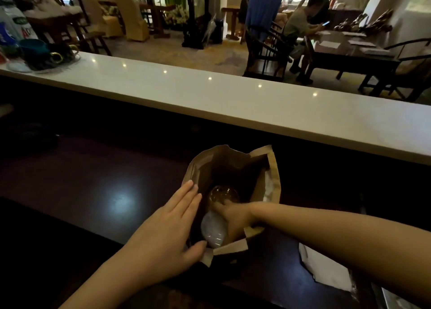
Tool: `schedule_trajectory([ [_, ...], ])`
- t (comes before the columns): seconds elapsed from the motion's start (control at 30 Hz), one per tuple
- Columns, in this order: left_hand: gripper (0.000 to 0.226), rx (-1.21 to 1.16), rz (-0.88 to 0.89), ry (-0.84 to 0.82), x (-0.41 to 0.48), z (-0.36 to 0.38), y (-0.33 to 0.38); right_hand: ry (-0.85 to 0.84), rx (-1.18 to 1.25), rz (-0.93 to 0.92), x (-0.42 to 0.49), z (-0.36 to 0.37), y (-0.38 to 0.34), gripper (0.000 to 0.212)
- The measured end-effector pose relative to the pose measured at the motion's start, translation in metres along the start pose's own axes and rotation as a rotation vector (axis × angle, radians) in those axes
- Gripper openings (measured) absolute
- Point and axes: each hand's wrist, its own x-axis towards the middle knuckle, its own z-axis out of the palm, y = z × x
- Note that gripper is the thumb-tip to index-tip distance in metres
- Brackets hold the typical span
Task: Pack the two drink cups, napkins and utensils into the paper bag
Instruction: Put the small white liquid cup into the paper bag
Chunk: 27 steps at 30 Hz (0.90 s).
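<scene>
A brown paper bag [235, 166] stands open on the dark counter. Inside it, a clear-lidded drink cup [223, 193] sits at the far side and a second cup with a pale domed lid [213, 230] at the near side. My right hand [233, 217] reaches into the bag and rests on the pale-lidded cup, a fingertip touching the far cup's lid. My left hand [172, 229] lies flat against the bag's left outer wall, fingers apart, thumb at the near rim. Something white [269, 188] shows along the bag's inner right wall.
White napkins [326, 269] lie on the dark counter [93, 192] at the lower right, partly under my right forearm. A raised white bar ledge [233, 91] runs behind the bag. Dark cups on a plate [44, 54] stand at its far left. People sit at tables beyond.
</scene>
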Motion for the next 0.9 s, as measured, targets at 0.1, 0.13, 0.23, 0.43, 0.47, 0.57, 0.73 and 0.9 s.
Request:
schedule_trajectory([
  [0.1, 0.085, 0.089, -0.005, 0.060, -0.003, 0.005, 0.007, 0.066, 0.042, -0.026, 0.006, 0.013, 0.011, 0.102],
  [0.13, 0.087, 0.109, -0.010, 0.094, -0.003, 0.006, 0.009, 0.093, 0.048, -0.040, 0.007, 0.017, 0.013, 0.103],
  [0.23, 0.089, 0.125, -0.036, 0.133, -0.002, 0.005, 0.008, 0.170, 0.057, -0.064, 0.012, 0.028, 0.019, 0.102],
  [0.43, 0.091, 0.100, -0.051, 0.112, 0.003, 0.000, 0.001, 0.200, 0.103, -0.093, 0.025, 0.032, 0.023, 0.096],
  [0.47, 0.092, 0.086, -0.054, 0.115, 0.004, 0.001, -0.001, 0.216, 0.126, -0.095, 0.026, 0.032, 0.024, 0.097],
  [0.57, 0.094, 0.061, -0.058, 0.123, 0.007, 0.002, -0.003, 0.284, 0.186, -0.087, 0.029, 0.033, 0.027, 0.098],
  [0.73, 0.094, 0.037, -0.064, 0.122, 0.011, 0.003, -0.002, 0.323, 0.192, -0.103, 0.036, 0.031, 0.030, 0.099],
  [0.9, 0.092, 0.020, -0.065, 0.111, 0.010, 0.005, -0.003, 0.194, 0.102, -0.128, 0.045, 0.032, 0.028, 0.097],
])
